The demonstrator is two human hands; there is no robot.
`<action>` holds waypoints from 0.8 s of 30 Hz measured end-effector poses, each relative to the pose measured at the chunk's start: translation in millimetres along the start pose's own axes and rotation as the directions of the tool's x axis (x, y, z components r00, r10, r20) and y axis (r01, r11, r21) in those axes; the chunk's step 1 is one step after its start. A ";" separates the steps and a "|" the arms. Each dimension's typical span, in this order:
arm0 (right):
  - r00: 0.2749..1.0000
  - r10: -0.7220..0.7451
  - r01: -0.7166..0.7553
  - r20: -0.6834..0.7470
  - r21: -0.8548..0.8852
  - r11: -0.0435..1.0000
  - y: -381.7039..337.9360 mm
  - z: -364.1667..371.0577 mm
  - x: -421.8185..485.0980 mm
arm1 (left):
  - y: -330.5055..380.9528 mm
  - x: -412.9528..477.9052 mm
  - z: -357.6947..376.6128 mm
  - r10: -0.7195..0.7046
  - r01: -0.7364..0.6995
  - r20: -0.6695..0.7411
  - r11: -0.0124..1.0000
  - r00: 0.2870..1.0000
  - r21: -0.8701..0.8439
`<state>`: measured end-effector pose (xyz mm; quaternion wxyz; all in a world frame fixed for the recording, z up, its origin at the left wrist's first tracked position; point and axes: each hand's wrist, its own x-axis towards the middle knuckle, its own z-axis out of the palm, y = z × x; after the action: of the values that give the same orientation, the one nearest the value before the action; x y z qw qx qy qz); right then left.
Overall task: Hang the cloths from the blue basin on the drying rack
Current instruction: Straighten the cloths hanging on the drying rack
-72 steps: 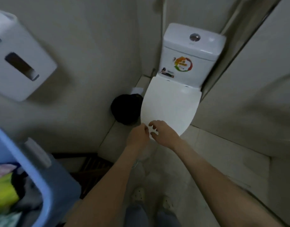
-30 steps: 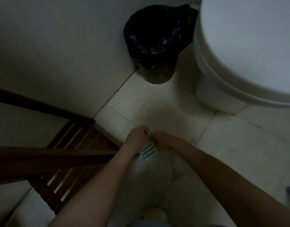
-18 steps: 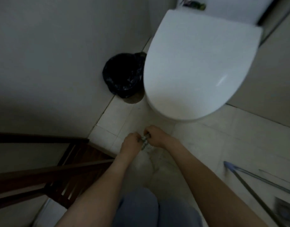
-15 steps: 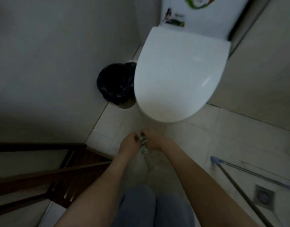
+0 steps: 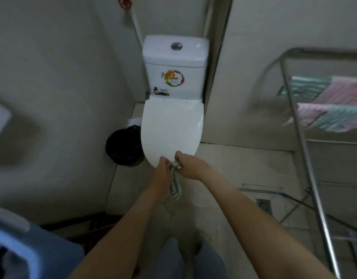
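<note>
Together left hand (image 5: 163,168), right hand (image 5: 187,164) grip twisted, seemingly striped cloth (image 5: 175,188).

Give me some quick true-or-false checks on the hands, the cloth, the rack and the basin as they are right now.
1. The left hand and right hand both grip the striped cloth. True.
2. The toilet lid is raised. False: it is down.
3. Hung cloths lie over the drying rack on the right. True.
4. The blue basin sits right of the toilet. False: it is at the lower left.
</note>
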<state>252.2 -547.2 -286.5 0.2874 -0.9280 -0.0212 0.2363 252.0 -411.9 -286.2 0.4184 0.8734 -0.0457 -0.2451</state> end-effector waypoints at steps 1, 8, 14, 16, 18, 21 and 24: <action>1.000 0.025 -0.026 0.007 0.067 0.997 -5.4 -19.8 -18.4 | 19.5 -8.6 -8.2 0.037 -0.037 0.012 0.999 0.999 -0.001; 0.950 0.171 -0.122 -0.261 0.195 0.973 -2.5 -126.5 -121.3 | 115.8 -38.7 -20.2 0.245 -0.294 0.181 0.892 0.953 0.342; 0.811 0.253 -0.143 -0.528 0.241 0.960 33.0 -185.5 -203.1 | 213.3 -49.6 4.0 0.410 -0.465 0.224 0.816 0.884 0.343; 0.725 0.287 -0.131 -0.626 0.283 0.950 47.9 -202.5 -231.2 | 244.9 -57.3 14.3 0.456 -0.509 0.228 0.793 0.861 0.336; 0.643 0.322 -0.119 -0.695 0.324 0.939 63.0 -215.9 -252.9 | 271.5 -62.4 23.3 0.498 -0.542 0.213 0.764 0.840 0.349; 0.545 0.380 -0.097 -0.748 0.393 0.914 78.5 -228.1 -274.8 | 302.2 -66.4 41.4 0.493 -0.523 0.179 0.824 0.852 0.220; 0.487 0.461 0.000 -0.741 0.528 0.849 86.7 -230.3 -286.4 | 324.5 -65.4 58.5 0.375 -0.385 0.227 0.923 0.899 -0.002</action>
<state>93.5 -790.2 -45.0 0.4355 -0.8194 0.3075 -0.2108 208.0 -644.2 -47.2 0.4314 0.8233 -0.2671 -0.2543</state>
